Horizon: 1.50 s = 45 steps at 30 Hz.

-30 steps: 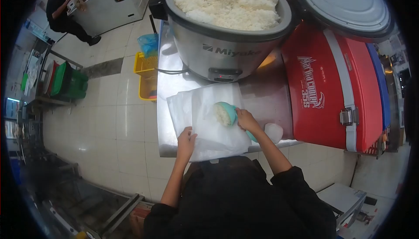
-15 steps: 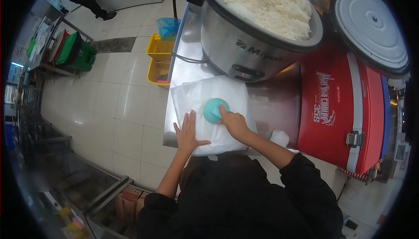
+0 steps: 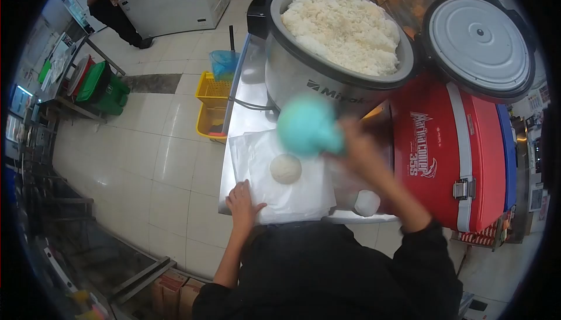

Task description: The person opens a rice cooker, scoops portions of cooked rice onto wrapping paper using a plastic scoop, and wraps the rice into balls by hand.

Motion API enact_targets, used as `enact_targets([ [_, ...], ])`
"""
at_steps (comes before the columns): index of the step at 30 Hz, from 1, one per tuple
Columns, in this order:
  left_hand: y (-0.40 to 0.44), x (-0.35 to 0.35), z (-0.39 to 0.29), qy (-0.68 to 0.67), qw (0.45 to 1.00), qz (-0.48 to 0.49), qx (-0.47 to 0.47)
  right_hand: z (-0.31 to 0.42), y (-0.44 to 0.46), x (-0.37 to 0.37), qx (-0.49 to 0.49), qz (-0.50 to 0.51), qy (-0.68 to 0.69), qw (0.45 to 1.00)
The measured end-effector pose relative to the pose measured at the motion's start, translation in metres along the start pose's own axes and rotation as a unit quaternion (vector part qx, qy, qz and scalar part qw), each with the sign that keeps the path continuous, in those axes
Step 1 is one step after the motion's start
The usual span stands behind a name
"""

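My right hand (image 3: pixel 353 142), blurred by motion, grips the handle of a teal rice mold (image 3: pixel 310 126) raised above the worktop. Just below it, a rounded dome of white rice (image 3: pixel 286 169) sits on a stack of white wrapping paper (image 3: pixel 312 200). My left hand (image 3: pixel 242 206) rests at the near left edge of that stack, its thumb apart from the fingers. Beyond the paper stands a large rice cooker (image 3: pixel 345 89), filled with cooked rice (image 3: pixel 345 30). To the right of the stack lies a small white bundle (image 3: pixel 367 203).
A red cooler box (image 3: pixel 429 156) stands on the right, with the round cooker lid (image 3: pixel 480 30) beside the cooker. Yellow baskets (image 3: pixel 211 112) are left of the steel table (image 3: pixel 251 74). Far left, another person (image 3: pixel 114 10) stands at a chest freezer (image 3: pixel 175 7).
The mold has lifted off the paper towards the cooker, uncovering the rice dome. My left hand has slid to the paper's left edge. The head view has shifted slightly.
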<state>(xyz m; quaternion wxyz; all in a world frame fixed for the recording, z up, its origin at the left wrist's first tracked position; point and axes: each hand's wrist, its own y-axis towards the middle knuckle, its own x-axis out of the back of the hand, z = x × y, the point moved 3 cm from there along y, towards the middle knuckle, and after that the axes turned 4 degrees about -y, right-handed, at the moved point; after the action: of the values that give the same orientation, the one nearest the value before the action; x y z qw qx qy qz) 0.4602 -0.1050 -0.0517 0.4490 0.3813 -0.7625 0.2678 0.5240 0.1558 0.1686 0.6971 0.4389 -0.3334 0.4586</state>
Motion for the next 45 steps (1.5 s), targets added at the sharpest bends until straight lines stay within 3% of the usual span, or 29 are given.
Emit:
enact_targets([
  [1,-0.003,0.001,-0.005,0.002,1.0,0.002,0.001,0.005,0.028,0.043,-0.023,-0.167,-0.112,0.979],
  [2,-0.006,0.0,-0.007,-0.018,0.999,0.008,0.034,-0.002,0.055,0.086,-0.13,-0.162,0.1,0.973],
  [3,-0.011,0.0,-0.008,-0.037,0.997,0.014,0.068,-0.008,0.079,0.12,-0.139,-0.169,0.067,0.973],
  [5,-0.014,-0.006,-0.012,-0.067,0.993,0.008,0.096,-0.068,0.126,0.127,-0.089,-0.038,-0.142,0.985],
  [6,-0.015,-0.009,-0.011,-0.1,0.988,0.001,0.118,-0.088,0.136,0.116,-0.084,-0.038,-0.139,0.986],
  [9,-0.021,-0.019,-0.011,-0.146,0.984,-0.049,0.089,-0.099,0.143,0.082,0.002,0.008,-0.358,0.934],
  [11,-0.022,-0.024,-0.01,-0.134,0.986,-0.032,0.093,-0.035,0.106,0.078,0.12,-0.273,-0.288,0.91],
  [13,-0.022,-0.024,-0.009,-0.119,0.988,-0.008,0.093,-0.013,0.041,0.027,0.158,-0.293,-0.222,0.917],
  [14,-0.019,-0.023,-0.011,-0.097,0.991,0.024,0.094,-0.012,0.005,-0.012,0.22,-0.265,-0.197,0.918],
  [17,-0.021,-0.03,-0.002,-0.136,0.984,0.069,0.093,-0.009,-0.11,-0.125,0.145,0.002,-0.038,0.989],
  [19,-0.016,-0.027,-0.008,-0.2,0.973,0.079,0.089,0.007,-0.142,-0.148,0.047,0.072,0.006,0.996],
  [20,-0.017,-0.025,-0.011,-0.453,0.855,0.11,0.226,0.011,-0.145,-0.157,0.043,0.075,0.008,0.996],
  [21,-0.021,-0.026,-0.016,-0.659,0.656,0.13,0.343,0.015,-0.145,-0.162,0.009,0.057,0.005,0.998],
  [22,-0.019,-0.026,-0.017,-0.742,0.583,0.148,0.296,0.015,-0.146,-0.166,-0.025,0.038,0.002,0.999],
  [23,-0.024,-0.033,-0.009,-0.738,0.587,0.151,0.296,0.012,-0.146,-0.17,-0.029,0.034,0.005,0.999],
  [24,-0.025,-0.037,0.003,-0.578,0.795,0.106,0.149,0.008,-0.145,-0.177,-0.015,0.023,0.001,1.0],
  [25,-0.024,-0.024,-0.006,-0.367,0.929,0.05,-0.015,0.004,-0.146,-0.183,0.0,0.014,-0.003,1.0],
  [26,-0.028,-0.013,-0.012,-0.159,0.982,0.022,-0.099,0.001,-0.149,-0.191,-0.002,0.011,-0.004,1.0],
  [33,-0.034,-0.02,-0.011,-0.206,0.978,-0.043,-0.002,0.021,-0.197,-0.199,0.11,0.138,0.003,0.984],
  [35,-0.041,-0.01,0.002,-0.188,0.956,-0.223,-0.044,0.017,-0.204,-0.185,0.08,0.169,-0.009,0.982],
  [36,-0.041,0.003,0.009,-0.188,0.955,-0.223,-0.045,0.003,-0.214,-0.184,0.051,0.192,-0.033,0.98],
  [37,-0.043,0.017,0.005,-0.101,0.964,-0.092,-0.227,-0.007,-0.217,-0.168,0.033,0.182,-0.015,0.983],
  [38,-0.051,0.02,0.004,-0.011,0.918,0.044,-0.395,-0.016,-0.217,-0.149,0.015,0.174,0.003,0.985],
  [39,-0.052,0.022,0.012,-0.015,0.918,0.043,-0.393,-0.029,-0.221,-0.142,0.015,0.178,0.001,0.984],
  [41,-0.044,0.019,0.03,-0.185,0.933,0.141,-0.275,-0.056,-0.215,-0.132,-0.052,0.098,0.108,0.988],
  [42,-0.038,0.018,0.026,-0.312,0.922,0.048,-0.226,-0.062,-0.208,-0.137,-0.052,0.098,0.106,0.988],
  [43,-0.032,0.009,0.024,-0.314,0.921,0.047,-0.226,-0.074,-0.202,-0.144,-0.162,0.053,0.258,0.951],
  [44,-0.021,-0.002,0.031,-0.321,0.94,0.028,-0.108,-0.084,-0.198,-0.153,-0.266,0.006,0.401,0.877],
  [45,-0.012,-0.012,0.037,-0.324,0.946,0.008,0.013,-0.088,-0.19,-0.159,-0.265,0.007,0.401,0.877],
])
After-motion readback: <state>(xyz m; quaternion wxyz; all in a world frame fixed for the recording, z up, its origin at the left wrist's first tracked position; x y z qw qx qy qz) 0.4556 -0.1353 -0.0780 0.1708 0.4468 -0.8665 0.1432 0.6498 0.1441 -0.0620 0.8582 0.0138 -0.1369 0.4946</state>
